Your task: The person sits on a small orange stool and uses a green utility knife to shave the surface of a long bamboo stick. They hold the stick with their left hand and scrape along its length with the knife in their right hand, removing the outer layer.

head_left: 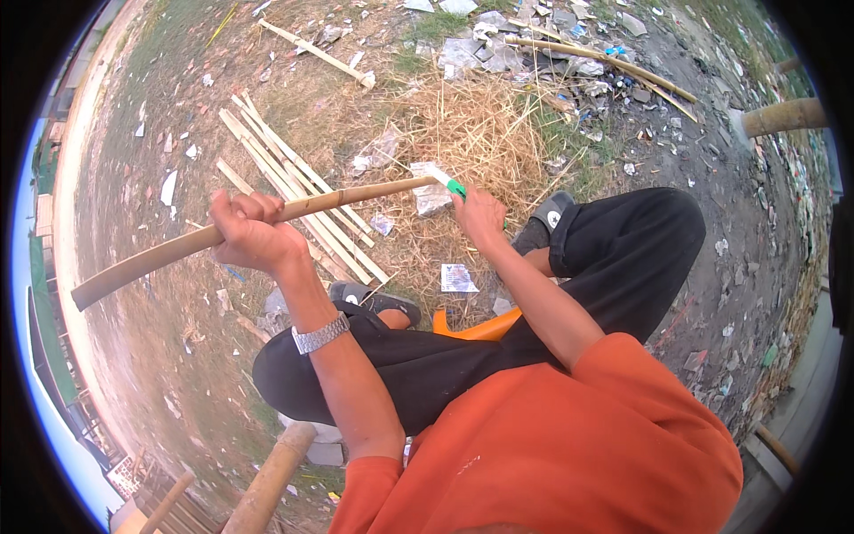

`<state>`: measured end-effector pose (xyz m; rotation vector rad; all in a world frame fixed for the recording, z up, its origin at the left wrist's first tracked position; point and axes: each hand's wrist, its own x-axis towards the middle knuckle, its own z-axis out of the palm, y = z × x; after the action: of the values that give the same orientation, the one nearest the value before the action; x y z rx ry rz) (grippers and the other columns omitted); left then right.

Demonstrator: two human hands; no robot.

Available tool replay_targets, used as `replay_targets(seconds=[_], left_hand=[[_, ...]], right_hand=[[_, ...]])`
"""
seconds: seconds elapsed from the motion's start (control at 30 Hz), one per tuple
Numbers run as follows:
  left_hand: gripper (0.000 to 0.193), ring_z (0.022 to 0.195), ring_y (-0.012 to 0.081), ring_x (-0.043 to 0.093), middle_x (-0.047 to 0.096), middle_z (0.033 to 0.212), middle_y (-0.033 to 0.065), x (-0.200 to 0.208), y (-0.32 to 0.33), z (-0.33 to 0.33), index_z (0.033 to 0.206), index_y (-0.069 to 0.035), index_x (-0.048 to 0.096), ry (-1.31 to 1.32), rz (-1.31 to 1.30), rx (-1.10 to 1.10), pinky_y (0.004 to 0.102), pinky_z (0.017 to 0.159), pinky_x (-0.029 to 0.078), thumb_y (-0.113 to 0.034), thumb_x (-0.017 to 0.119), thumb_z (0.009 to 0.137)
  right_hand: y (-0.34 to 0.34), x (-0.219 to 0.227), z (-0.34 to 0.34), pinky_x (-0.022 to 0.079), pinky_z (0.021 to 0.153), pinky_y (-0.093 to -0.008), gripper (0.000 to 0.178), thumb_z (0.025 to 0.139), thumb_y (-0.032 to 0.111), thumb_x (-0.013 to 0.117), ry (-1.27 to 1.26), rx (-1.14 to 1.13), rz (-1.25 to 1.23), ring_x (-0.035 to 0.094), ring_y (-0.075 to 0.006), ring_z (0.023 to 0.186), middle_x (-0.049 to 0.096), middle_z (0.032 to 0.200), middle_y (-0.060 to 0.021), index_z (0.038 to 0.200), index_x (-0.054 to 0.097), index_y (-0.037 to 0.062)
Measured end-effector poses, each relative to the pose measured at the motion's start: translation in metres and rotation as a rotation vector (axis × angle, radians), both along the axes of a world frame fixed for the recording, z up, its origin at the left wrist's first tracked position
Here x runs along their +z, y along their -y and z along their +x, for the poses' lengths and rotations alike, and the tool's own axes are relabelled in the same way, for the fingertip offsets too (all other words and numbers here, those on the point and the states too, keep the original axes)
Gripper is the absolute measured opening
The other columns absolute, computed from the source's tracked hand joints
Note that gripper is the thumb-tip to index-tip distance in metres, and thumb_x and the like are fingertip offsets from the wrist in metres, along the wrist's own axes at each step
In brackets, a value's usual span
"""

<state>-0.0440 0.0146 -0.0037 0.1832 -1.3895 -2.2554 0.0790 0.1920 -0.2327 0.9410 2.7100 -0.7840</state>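
Observation:
My left hand (258, 233) is closed round a long split bamboo strip (356, 194), which slants from the lower left up to the middle of the view. In my right hand (480, 216) is a knife (456, 188) with a green handle, its pale blade pointing up and left. The blade meets or lies right beside the strip's far end; whether it cuts into it I cannot tell. Below and behind the held strip, several pale bamboo strips (302, 178) lie on the ground in a loose bundle.
Beyond my feet is a heap of straw-like shavings (480, 125). Bamboo poles (605, 60) lie among litter at the far right, and a single strip (316, 53) at the far left. An orange plastic piece (480, 329) shows between my legs. A thick bamboo pole (271, 481) stands at lower left.

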Motion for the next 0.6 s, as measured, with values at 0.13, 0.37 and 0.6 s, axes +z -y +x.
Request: replay_targets(seconds=[0.13,0.37,0.6], left_hand=[[0.040,0.035,0.0058,0.021,0.024,0.044,-0.0053,0.005,-0.007,0.002,0.056,-0.016,0.028,-0.015,0.002,-0.041,0.0261,0.036,0.019,-0.010,0.054,0.086],[0.044,0.038,0.0070,0.019,0.018,0.046,-0.0052,0.009,-0.014,0.013,0.055,-0.019,0.022,-0.004,-0.061,-0.058,0.0270,0.039,0.019,-0.013,0.052,0.086],[0.041,0.036,0.0065,0.020,0.022,0.044,-0.0045,0.002,-0.002,0.015,0.056,-0.017,0.026,-0.045,-0.048,-0.119,0.0263,0.037,0.021,-0.012,0.051,0.088]], right_hand=[[0.016,0.002,0.013,0.051,0.065,-0.0477,0.036,0.090,0.037,0.054,-0.127,0.106,0.044,0.065,-0.0368,0.073,0.065,0.080,-0.0200,0.094,0.063,0.0014],[0.009,0.069,0.012,0.049,0.071,-0.0463,0.040,0.094,0.038,0.049,-0.035,0.095,-0.328,0.064,-0.0362,0.078,0.063,0.078,-0.0221,0.098,0.061,0.0004],[0.031,0.108,0.024,0.046,0.074,-0.0507,0.045,0.099,0.038,0.035,-0.291,0.232,-0.625,0.061,-0.0428,0.079,0.064,0.081,-0.0250,0.099,0.058,-0.0008]])
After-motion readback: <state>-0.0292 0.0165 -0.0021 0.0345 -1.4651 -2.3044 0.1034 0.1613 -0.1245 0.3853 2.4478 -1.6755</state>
